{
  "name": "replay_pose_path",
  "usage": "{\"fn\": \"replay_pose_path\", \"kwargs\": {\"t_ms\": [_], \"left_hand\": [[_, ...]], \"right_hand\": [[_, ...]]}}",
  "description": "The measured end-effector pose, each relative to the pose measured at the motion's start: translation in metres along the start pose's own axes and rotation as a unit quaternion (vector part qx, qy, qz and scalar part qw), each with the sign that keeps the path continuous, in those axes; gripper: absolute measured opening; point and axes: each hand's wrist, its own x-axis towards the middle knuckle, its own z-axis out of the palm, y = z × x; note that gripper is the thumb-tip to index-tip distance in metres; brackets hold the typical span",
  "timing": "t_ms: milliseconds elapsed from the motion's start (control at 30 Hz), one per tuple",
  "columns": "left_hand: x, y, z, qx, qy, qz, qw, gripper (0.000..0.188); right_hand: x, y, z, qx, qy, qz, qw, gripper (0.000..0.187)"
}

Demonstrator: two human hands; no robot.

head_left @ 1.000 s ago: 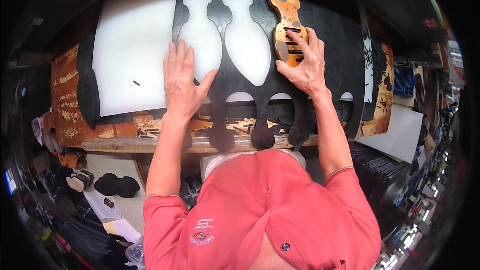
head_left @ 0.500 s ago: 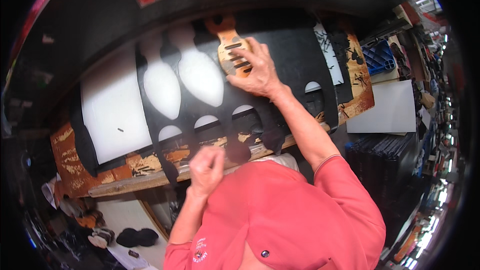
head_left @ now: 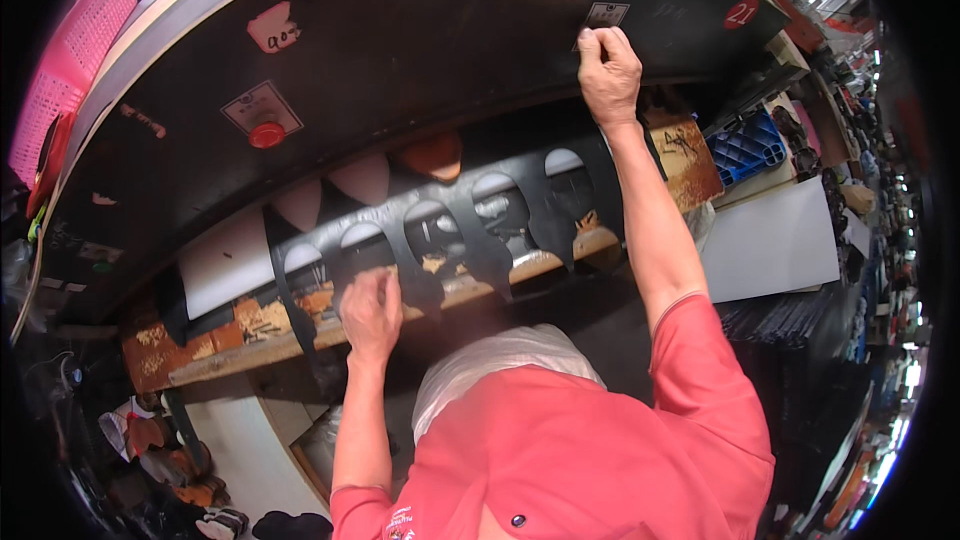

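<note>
Reaching up, right hand [head_left: 608, 68] sits fist-like on the front edge of the dark press head [head_left: 420, 30], fingers curled around something there, likely a grip or lever (too small to tell). Left hand [head_left: 370, 312] is low, loosely closed, knuckles resting at the near edge of the black sheet [head_left: 450, 215]; I cannot tell if it pinches the sheet or only steadies it. Hands are well apart, one high, one low.

The sheet lies flat under the press head, between the two hands, thin and matte, probably leather or synthetic, with a row of rounded sole-shaped holes cut through it. Below it a worn wooden board [head_left: 250, 325], orange and chipped, runs past the left hand. A red button [head_left: 267, 134] sits on the head, up and left of the left hand. A blue crate [head_left: 745, 145] stands right of the right forearm.
</note>
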Motion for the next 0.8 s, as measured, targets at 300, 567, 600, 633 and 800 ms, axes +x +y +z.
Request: {"fn": "replay_pose_path", "kwargs": {"t_ms": [300,567,600,633,800], "left_hand": [[0.157,-0.024,-0.009,0.014,0.015,-0.073,0.997,0.016],[0.187,-0.026,-0.02,0.031,0.015,-0.045,0.998,0.016],[0.184,-0.025,-0.021,0.036,0.016,-0.041,0.998,0.016],[0.181,-0.024,-0.022,0.04,0.023,-0.033,0.998,0.017],[0.166,-0.016,-0.025,0.032,-0.006,-0.072,0.997,0.021]], "right_hand": [[-0.06,-0.001,0.004,-0.023,-0.162,0.274,0.948,0.029],[-0.058,-0.01,0.013,-0.128,-0.233,0.049,0.963,0.027],[-0.058,-0.013,0.01,-0.127,-0.239,0.052,0.961,0.028],[-0.06,-0.016,0.007,-0.124,-0.239,0.05,0.962,0.028],[-0.071,-0.02,-0.008,-0.126,-0.262,0.07,0.954,0.027]]}}
